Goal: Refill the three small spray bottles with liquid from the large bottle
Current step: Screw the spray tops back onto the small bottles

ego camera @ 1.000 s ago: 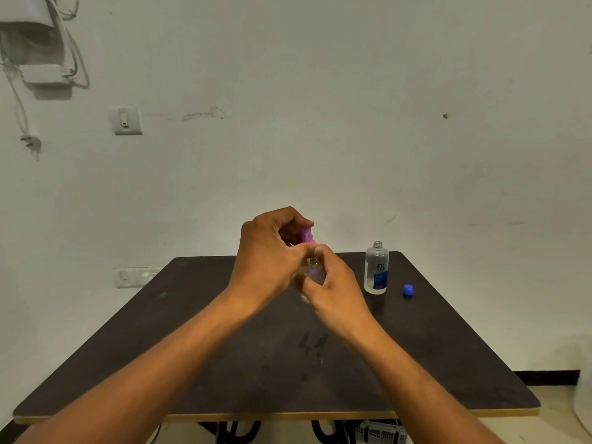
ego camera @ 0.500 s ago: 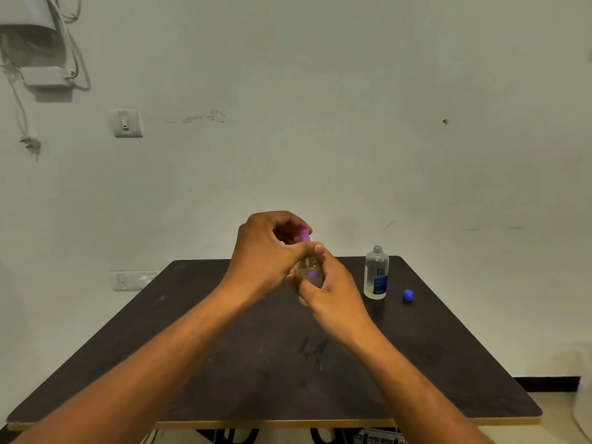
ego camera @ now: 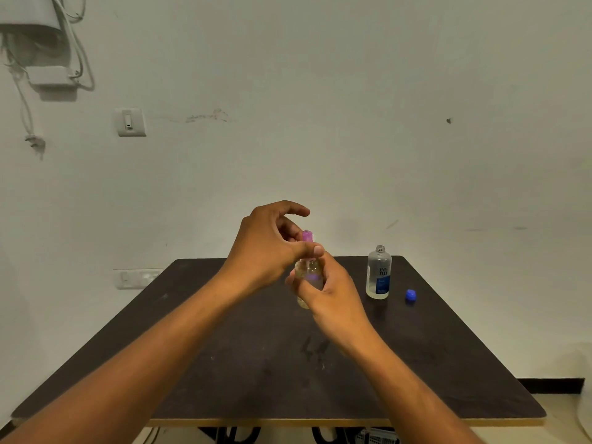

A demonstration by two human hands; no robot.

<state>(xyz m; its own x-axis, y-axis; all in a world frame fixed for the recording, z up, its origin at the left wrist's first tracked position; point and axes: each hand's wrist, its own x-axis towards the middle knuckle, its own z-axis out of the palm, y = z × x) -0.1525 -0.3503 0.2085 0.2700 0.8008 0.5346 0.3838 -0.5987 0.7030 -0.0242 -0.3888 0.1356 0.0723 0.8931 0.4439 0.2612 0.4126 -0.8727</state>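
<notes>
Small clear spray bottle (ego camera: 308,274), pink top, held up over the table (ego camera: 224,347)

Right hand (ego camera: 333,294) wraps its body; left hand (ego camera: 269,248) grip pinches the top, index finger lifted.

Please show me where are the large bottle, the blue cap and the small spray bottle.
large bottle (ego camera: 378,274): head view, on its label.
blue cap (ego camera: 410,296): head view, on its side.
small spray bottle (ego camera: 308,271): head view, on its clear body.

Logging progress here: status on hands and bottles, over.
Right hand grips small clear spray bottle. Left hand pinches its pink spray top. Large clear bottle uncapped, blue cap beside it. Nothing obstructing.
</notes>
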